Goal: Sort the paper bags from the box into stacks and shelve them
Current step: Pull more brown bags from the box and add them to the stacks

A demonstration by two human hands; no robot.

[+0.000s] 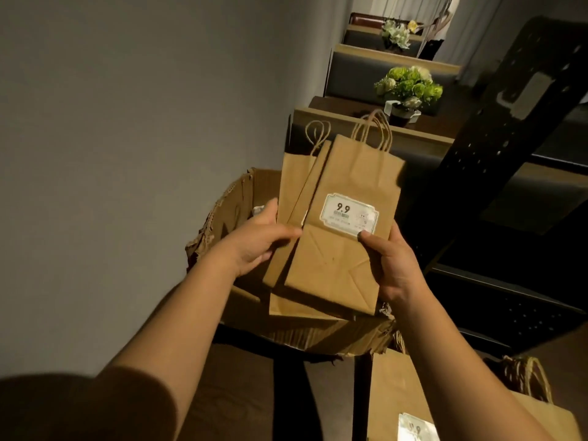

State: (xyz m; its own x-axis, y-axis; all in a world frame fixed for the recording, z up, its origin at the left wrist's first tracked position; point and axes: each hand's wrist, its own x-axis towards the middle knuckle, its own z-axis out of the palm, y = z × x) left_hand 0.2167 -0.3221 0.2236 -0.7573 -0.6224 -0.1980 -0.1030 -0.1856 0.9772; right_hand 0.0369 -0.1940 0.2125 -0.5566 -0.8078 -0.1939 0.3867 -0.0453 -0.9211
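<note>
A torn cardboard box (pixel 241 198) is seen against the grey wall (pixel 127 154) on the left, its ragged rim just beside the left hand; on the right a black perforated metal shelf frame (pixel 496 148) is seen close to the right hand, so the held bags are bounded on both sides, with open air above the box. Flat brown paper bags (pixel 337 249) are held over the box, fanned and partly overlapping, twisted-paper handles pointing away. The left hand (pixel 254 246) is reached forward, thumb on top and fingers curled under the bags' left edge. The right hand (pixel 391 265) grips the front bag's right edge, thumb pressed beside its white 9.9 label (pixel 350 213). More creased kraft bags (pixel 413 399) are stacked at lower right. Potted green flowers (pixel 410 87) are seen beyond.
</note>
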